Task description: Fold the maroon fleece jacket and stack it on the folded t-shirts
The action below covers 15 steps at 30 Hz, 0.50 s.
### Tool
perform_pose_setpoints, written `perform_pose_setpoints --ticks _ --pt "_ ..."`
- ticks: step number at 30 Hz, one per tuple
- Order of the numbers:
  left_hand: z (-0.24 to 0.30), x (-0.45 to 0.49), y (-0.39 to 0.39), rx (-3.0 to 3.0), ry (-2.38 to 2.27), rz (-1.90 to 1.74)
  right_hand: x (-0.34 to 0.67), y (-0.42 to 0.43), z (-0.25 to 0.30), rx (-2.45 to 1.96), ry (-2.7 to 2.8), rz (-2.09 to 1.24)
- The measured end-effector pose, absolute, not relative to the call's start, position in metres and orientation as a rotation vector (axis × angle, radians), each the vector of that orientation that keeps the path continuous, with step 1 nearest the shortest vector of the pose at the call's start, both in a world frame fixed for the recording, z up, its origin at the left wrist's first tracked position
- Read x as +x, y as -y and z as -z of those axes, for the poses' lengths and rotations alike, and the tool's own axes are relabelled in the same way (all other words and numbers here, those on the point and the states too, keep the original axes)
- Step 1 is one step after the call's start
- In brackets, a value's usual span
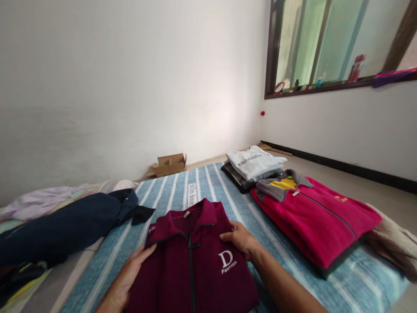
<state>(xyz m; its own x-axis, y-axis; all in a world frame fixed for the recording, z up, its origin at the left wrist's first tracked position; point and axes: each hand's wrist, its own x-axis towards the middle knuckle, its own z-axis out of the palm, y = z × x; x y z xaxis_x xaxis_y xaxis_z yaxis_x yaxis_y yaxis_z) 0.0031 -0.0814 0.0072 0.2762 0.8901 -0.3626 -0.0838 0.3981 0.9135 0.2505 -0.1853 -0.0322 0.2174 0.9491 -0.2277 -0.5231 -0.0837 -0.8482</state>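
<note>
A maroon zip-up jacket [172, 269] with a collar and a white "D Fashion" print lies folded in front of me, its front facing up. My left hand [125, 274] grips its left edge, thumb on top and the other fingers hidden beneath the cloth. At the right edge, near the shoulder, my right hand [241, 239] holds the same jacket, thumb on top. Under the jacket is a blue bedsheet [114, 261] with white stripes.
Right of the jacket lies a folded pink zip jacket [325, 217]. Behind it is a stack topped by a white shirt [256, 161]. Dark navy clothing [71, 221] sprawls at left. A cardboard box [171, 164] stands by the wall, and a beige cloth [392, 237] lies far right.
</note>
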Motion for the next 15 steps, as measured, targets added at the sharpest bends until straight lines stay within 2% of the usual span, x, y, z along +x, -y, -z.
perform_pose_setpoints --ticks 8,15 --pt "-0.039 0.027 0.098 0.955 -1.017 -0.808 0.280 0.206 -0.003 -0.982 0.586 -1.301" --pt "-0.071 0.087 0.117 1.019 -0.890 -0.877 0.342 0.242 -0.051 -1.031 0.726 -1.202"
